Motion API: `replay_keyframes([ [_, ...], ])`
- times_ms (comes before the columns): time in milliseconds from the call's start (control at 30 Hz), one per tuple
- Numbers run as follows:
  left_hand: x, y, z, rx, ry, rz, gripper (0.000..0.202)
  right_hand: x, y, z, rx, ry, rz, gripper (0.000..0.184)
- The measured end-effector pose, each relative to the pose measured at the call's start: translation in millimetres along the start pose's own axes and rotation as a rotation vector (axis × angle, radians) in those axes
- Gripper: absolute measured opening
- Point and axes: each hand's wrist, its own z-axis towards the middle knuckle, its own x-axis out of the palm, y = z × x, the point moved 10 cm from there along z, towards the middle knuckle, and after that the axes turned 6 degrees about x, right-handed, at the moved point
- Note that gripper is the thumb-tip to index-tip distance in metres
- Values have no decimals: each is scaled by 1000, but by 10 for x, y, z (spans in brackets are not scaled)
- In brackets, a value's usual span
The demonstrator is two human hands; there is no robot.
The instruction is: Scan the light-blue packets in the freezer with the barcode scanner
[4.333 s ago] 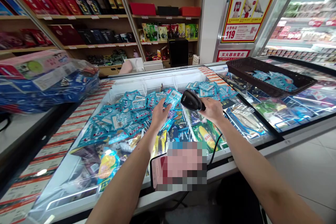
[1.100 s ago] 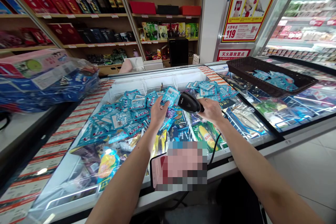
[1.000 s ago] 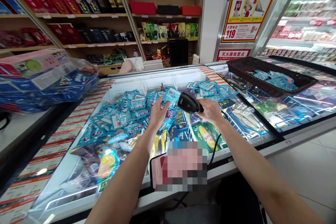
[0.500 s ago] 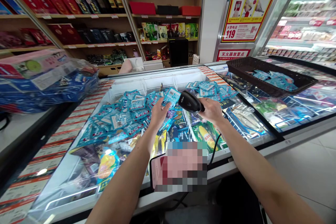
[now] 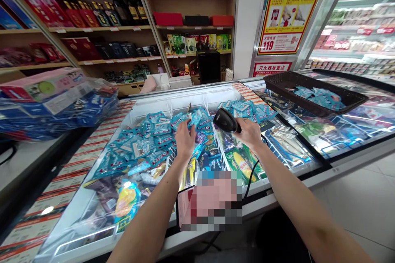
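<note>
My left hand [image 5: 184, 139] reaches over an open chest freezer [image 5: 173, 98] and pinches a small blue packet [image 5: 196, 117] by its lower edge, lifted a little above a heap of like blue packets [image 5: 140, 144]. My right hand [image 5: 248, 132] grips a black corded barcode scanner [image 5: 224, 119], its head pointing left at the held packet, a hand's width from it. The scanner's cable [image 5: 250, 172] drops toward the freezer's near rim.
A dark basket [image 5: 311, 92] holding more blue packets rests on the glass lid to the right. Plastic-wrapped boxes [image 5: 52, 98] are stacked at left. Mixed frozen packs [image 5: 240, 160] fill the near compartments. Shelves stand behind; a refrigerated case stands at right.
The view has tipped slightly down. The held packet has sunk closer to the heap and turned edge-on; the scanner stays aimed at it.
</note>
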Motion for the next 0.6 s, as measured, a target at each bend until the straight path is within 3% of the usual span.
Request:
replay_keyframes([
  [133,-7,52,-3,-74,17,-9,52,-3,-26,13,19,20,22,27],
  [333,-153,-284,28,37,11,265,46,-4,-34,24,22,44,28,26],
  [467,189,-639,55,314,278,365,44,-8,-25,23,16,48,49,29],
  [533,392,-676,69,390,400,391,46,-24,-26,17,23,33,68,29],
  [600,555,-576,95,371,501,407,48,-34,-19,4,24,22,75,28],
])
